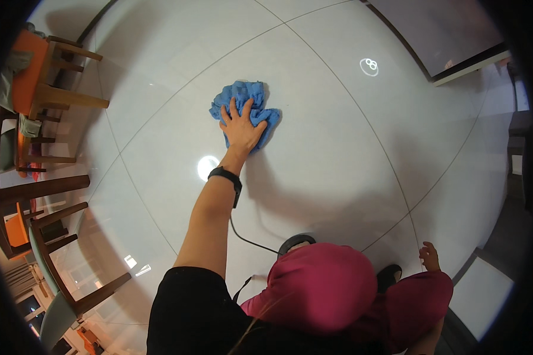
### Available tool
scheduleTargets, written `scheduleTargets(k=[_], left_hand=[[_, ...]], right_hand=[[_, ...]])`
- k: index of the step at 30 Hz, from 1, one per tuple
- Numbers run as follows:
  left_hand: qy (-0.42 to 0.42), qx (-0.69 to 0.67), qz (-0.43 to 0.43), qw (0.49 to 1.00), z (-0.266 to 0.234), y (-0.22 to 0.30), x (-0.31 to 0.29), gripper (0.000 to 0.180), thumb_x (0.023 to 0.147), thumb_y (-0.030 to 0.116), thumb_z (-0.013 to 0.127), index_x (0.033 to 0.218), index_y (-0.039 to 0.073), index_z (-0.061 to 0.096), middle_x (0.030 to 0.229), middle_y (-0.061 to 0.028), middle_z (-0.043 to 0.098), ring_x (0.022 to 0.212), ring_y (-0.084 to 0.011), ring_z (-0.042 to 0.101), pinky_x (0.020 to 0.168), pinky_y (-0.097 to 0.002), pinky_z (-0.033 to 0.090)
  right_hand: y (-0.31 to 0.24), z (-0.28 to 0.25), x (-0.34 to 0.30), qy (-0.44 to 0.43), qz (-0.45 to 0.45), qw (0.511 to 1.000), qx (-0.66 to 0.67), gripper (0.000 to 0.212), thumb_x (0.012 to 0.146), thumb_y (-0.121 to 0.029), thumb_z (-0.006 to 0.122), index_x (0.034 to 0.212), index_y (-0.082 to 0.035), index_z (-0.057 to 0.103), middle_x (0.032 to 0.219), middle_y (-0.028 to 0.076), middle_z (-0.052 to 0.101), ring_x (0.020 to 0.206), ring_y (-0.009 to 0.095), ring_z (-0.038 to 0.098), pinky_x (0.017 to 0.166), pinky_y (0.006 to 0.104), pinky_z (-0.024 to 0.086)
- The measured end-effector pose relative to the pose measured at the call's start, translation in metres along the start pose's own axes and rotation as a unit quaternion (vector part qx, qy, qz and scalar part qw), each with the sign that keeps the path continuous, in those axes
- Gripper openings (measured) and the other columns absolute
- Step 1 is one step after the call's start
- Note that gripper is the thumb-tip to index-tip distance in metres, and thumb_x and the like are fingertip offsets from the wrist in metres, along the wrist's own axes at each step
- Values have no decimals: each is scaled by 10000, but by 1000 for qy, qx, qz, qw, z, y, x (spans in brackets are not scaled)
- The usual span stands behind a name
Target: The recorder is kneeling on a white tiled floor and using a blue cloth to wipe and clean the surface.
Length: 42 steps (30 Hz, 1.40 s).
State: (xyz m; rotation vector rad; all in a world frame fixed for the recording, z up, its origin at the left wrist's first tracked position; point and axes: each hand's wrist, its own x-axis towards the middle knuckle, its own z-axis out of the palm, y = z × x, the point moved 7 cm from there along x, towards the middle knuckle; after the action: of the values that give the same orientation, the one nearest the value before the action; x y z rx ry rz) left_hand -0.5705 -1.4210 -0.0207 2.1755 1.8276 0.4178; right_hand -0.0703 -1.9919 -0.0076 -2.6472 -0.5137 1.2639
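A crumpled blue cloth [243, 93] lies on the glossy white tiled floor [314, 160]. My left hand [240, 129] rests palm down on top of it, fingers spread and thumb out to the right. A black band [226, 176] circles that wrist. My right hand [430, 257] hangs just past my right knee at the lower right, with its fingers loosely bent and a little apart. Nothing shows in it, and part of the hand is hidden by the knee.
Wooden chairs [59, 236] with dark legs line the left side, near an orange seat [29, 71]. A large dark-edged panel [441, 32] stands at the far right. A thin black cord [251, 241] runs beside my knees in red trousers [323, 287].
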Motion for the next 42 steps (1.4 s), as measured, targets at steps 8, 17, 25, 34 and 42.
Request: scheduleTargets(k=[8, 17, 25, 34, 42], left_hand=[[-135, -33, 182, 973, 48, 133, -30, 613, 598, 475, 679, 1145, 251, 520, 1350, -155, 309, 1230, -434, 226, 902, -622, 252], [-190, -45, 321, 927, 63, 159, -131, 497, 648, 342, 663, 1115, 240, 527, 1319, -122, 355, 1200, -410, 283, 866, -623, 281], [68, 17, -82, 994, -28, -90, 20, 579, 680, 350, 632, 1205, 190, 446, 1341, -114, 331, 1242, -383, 222, 922, -598, 228], [49, 33, -131, 990, -19, -59, 98, 678, 693, 397, 629, 1283, 176, 378, 1370, -93, 302, 1240, -360, 244, 912, -616, 256], [-97, -3, 170, 981, 59, 145, -14, 686, 616, 333, 689, 1243, 198, 444, 1317, -96, 360, 1206, -357, 302, 852, -594, 311]], right_hand=[[60, -10, 26, -16, -13, 1000, 19, 472, 780, -185, 599, 1216, -76, 457, 987, 133, 575, 685, 169, 554, 528, 309, 440], [20, -9, 1, 25, -38, 999, -9, 428, 786, -157, 587, 1185, -54, 471, 886, 99, 580, 666, 149, 536, 575, 293, 444], [38, -20, -23, 41, 9, 999, 13, 423, 789, -153, 584, 1184, -52, 471, 873, 93, 576, 663, 145, 531, 578, 290, 443], [53, -30, -55, 60, 48, 997, 28, 417, 792, -148, 579, 1182, -49, 470, 859, 86, 572, 660, 140, 525, 582, 286, 440], [61, -41, -72, 71, 57, 995, 39, 412, 795, -144, 575, 1181, -47, 470, 846, 80, 568, 657, 136, 520, 585, 284, 439]])
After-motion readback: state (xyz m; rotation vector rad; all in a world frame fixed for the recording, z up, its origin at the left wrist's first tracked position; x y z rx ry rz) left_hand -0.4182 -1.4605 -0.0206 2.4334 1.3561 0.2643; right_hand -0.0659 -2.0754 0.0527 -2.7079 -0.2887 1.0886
